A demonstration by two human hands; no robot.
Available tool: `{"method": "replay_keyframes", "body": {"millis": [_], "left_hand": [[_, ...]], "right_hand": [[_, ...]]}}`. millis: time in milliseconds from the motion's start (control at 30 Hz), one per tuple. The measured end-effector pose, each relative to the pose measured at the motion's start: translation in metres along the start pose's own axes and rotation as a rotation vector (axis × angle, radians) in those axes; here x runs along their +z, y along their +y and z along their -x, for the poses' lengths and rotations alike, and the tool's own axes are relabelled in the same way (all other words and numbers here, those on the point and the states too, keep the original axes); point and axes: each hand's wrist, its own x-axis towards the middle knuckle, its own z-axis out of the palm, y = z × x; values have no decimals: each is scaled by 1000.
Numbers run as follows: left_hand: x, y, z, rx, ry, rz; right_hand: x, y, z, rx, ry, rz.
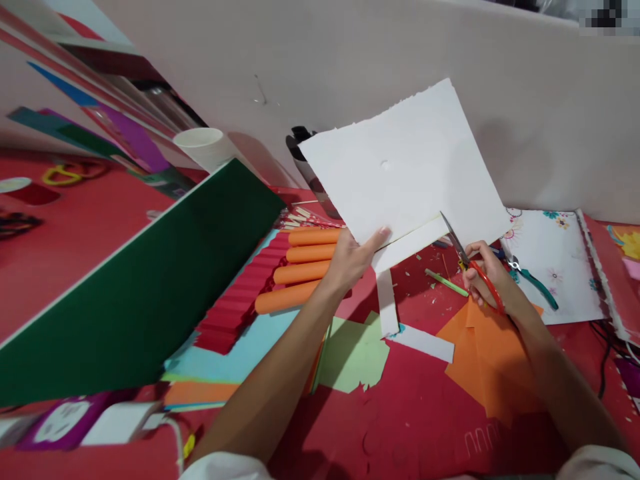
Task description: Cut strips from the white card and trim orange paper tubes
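My left hand [353, 259] grips the lower left edge of a white sheet of paper [410, 153], thumb on top. A pair of scissors [483, 277] with red and yellow handles is in my right hand [487, 270]. Their blades lie across the sheet's lower part, where a strip [413, 247] is partly cut along the bottom edge. Below the sheet, two loose white strips [423, 343] lie on the red table, their ends meeting near a small blue mark. Orange paper [490, 360] is under my right forearm, and pale green paper [350, 353] lies between my arms.
Orange paper rolls [303, 273] and a red corrugated sheet [245, 293] lie left of my left hand. A dark green board [150, 293] leans further left. Pliers [537, 287] with teal handles rest on a flowered white sheet [570, 260] at right. A white power adapter [120, 423] sits front left.
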Motion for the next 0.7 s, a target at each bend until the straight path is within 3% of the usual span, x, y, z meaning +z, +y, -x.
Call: {"method": "replay_keyframes", "body": {"millis": [233,400,533,600,700], "left_hand": [[0,-6,-1,-29,-22,17],[2,-11,-2,-129,-39,144],[4,-10,-1,-206,-150,240],[5,-7,1,-212,-199,231],[5,-2,3,-196,-176,168]], "right_hand": [[1,2,-1,29,46,39],[4,2,0,7,84,57],[5,4,-1,-44,105,42],[3,7,-2,-45,94,25],[0,12,-5,-37,44,-8]]}}
